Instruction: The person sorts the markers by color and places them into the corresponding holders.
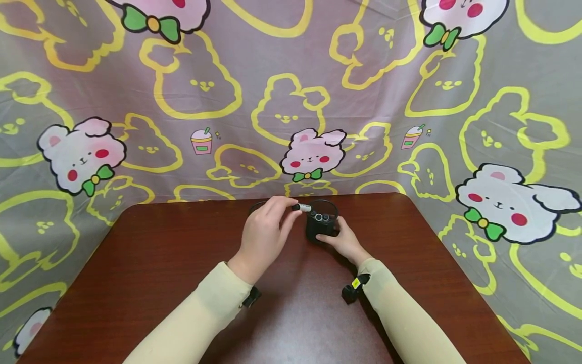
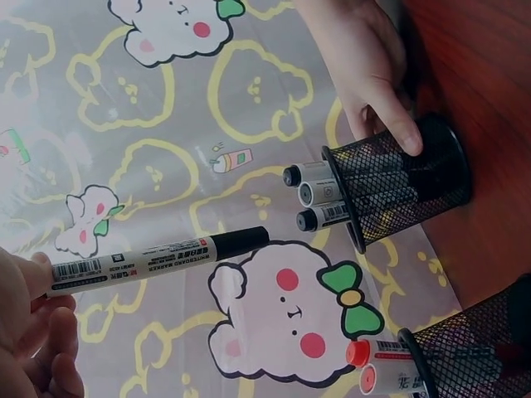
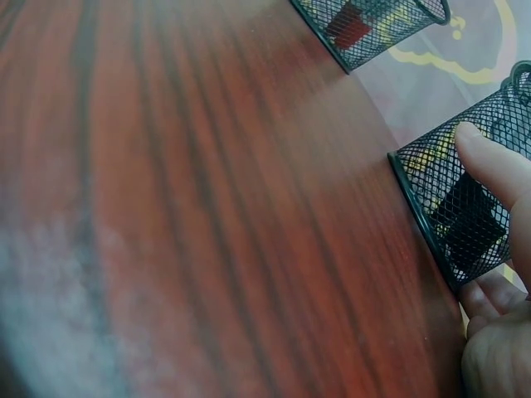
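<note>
My left hand [image 1: 263, 230] pinches a whiteboard marker [image 2: 137, 267] by one end. The marker's white barrel has a barcode, and its black cap [image 2: 241, 242] points towards the near pen cup, apart from it in the left wrist view. My right hand [image 1: 346, 243] grips that black mesh pen cup [image 1: 317, 231], thumb on the near side and fingers around the far side. Three markers [image 2: 319, 192] stand in it, two showing black ends and one a pale end. The cup appears upright on the table in the head view.
A second black mesh pen cup [image 2: 477, 352] holds red-ended markers [image 2: 377, 365]; my left hand mostly hides it in the head view. Both cups stand near the back edge of the brown wooden table [image 1: 182, 253]. A patterned cloth [image 1: 245, 126] hangs behind.
</note>
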The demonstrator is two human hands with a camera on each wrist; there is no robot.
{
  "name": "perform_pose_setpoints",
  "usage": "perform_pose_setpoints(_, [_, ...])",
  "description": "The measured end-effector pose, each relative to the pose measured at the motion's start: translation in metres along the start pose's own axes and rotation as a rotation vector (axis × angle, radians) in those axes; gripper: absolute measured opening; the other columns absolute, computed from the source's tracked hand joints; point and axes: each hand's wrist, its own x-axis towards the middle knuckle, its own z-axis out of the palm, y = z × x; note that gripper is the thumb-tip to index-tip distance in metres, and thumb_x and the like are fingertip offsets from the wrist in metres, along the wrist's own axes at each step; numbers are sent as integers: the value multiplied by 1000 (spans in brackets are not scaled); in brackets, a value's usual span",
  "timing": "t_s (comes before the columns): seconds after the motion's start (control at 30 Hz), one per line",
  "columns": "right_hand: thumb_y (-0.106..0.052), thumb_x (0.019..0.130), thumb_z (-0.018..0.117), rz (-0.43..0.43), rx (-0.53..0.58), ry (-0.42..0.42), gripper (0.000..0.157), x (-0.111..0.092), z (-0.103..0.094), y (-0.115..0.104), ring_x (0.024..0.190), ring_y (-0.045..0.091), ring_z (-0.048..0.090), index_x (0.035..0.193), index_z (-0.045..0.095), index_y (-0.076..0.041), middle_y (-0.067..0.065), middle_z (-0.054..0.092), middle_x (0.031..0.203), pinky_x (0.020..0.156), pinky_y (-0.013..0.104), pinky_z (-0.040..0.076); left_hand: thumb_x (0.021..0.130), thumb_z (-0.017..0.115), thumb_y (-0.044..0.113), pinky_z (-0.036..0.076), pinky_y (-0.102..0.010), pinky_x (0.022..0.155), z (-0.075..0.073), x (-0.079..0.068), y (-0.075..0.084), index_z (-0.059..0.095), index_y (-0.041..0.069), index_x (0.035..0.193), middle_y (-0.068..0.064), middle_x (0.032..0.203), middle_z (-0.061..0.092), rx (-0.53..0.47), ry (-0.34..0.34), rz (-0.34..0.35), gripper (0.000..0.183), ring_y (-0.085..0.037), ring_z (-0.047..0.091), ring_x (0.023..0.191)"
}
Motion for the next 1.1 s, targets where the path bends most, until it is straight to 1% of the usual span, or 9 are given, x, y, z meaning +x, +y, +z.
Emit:
perform_pose_setpoints(0.27, [-32,84,87,-2,7,-1,75,0,0,0,132,33,55,143,45,-13,16,59,138,112,54,41,93,78,22,61,-32,86,11,3,-6,69,7,115,-7,109,73,9,-22,-2,29,-19,74,92])
perform_pose_setpoints(0.4, [-32,84,87,-4,8,2,75,0,0,0,132,33,55,143,45,-13,16,59,138,112,55,41,92,78,21,61,-32,85,16,4,-9,69,7,114,-7,108,73,4,-22,5,27,-19,74,92])
perform_pose_setpoints(0.63, [-34,83,88,-3,8,2,76,1,0,2,129,33,56,143,46,-12,16,60,137,111,54,42,92,79,19,61,-32,82,24,3,-9,70,7,113,-6,107,74,-5,-21,19,26,-19,74,90])
perform_pose_setpoints(0.83, [-36,83,88,3,22,-7,77,0,-1,2,129,31,56,143,45,-13,14,60,136,111,54,42,92,78,19,61,-33,82,28,3,-7,70,7,113,-6,107,74,1,-25,28,25,-19,74,92])
perform_pose_setpoints(1.1, [-37,83,87,-3,17,-6,77,2,0,3,129,32,56,142,45,-13,15,60,136,110,53,43,92,79,20,61,-32,83,29,2,-9,70,8,114,-6,107,73,16,-22,35,26,-18,74,92])
